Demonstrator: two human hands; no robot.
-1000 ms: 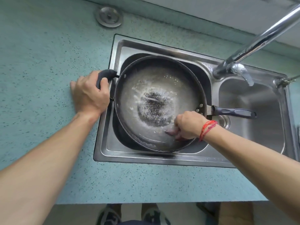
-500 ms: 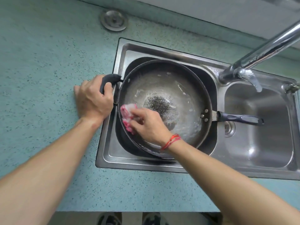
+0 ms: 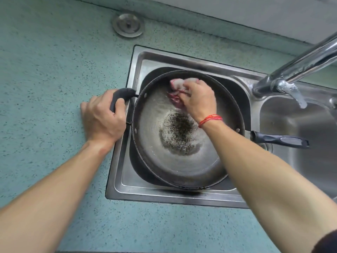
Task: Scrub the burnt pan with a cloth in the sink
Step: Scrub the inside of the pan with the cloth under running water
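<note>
Pan: One dark round pan is set in the left basin of the sink, filling most of it; a wet, cloudy film is seen inside.
Burnt patch: One black speckled burnt patch is seen at the middle of the pan's floor.
Handles: Two are counted on the pan, a short handle at the left rim and a long handle at the right, reaching over the right basin.
Cloth: One pink and white cloth is bunched against the far inner wall of the pan.
Right hand: By the right hand the cloth is pinched in a curled grip and pressed to the pan; one red string bracelet is worn at the wrist.
Left hand: By the left hand the short handle is wrapped in a closed grip, at the sink's left edge.
Sink: One steel sink with two basins is sunk into the counter.
Tap: One chrome tap is seen at the far right, its spout above the right basin.
Counter: It is speckled blue-green; one round metal drain cover is laid on it, beyond the sink's far left corner.
</note>
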